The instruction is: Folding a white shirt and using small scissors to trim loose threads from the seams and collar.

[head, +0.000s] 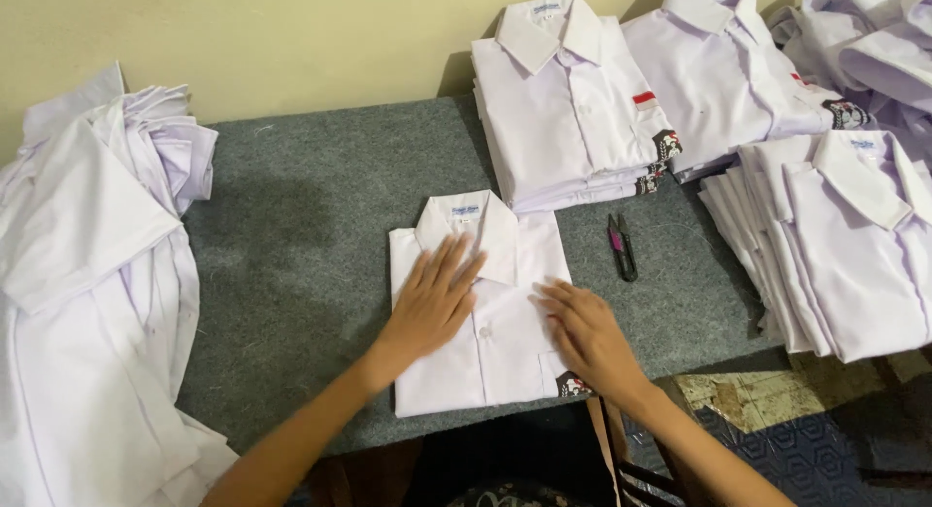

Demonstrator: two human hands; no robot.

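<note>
A folded white shirt (505,274) with a collar lies face up on the grey felt table (291,245), near its front edge. My left hand (432,303) rests flat on the shirt's left half, fingers spread toward the collar. My right hand (582,332) lies flat on the right half, over the pocket, beside a dark badge at the shirt's lower right corner. Neither hand holds anything.
Small thread snips (621,245) lie just right of the shirt. Stacks of folded white shirts stand behind (568,109), at back right (718,70) and at the right edge (854,245). A heap of unfolded white shirts (87,294) fills the left side.
</note>
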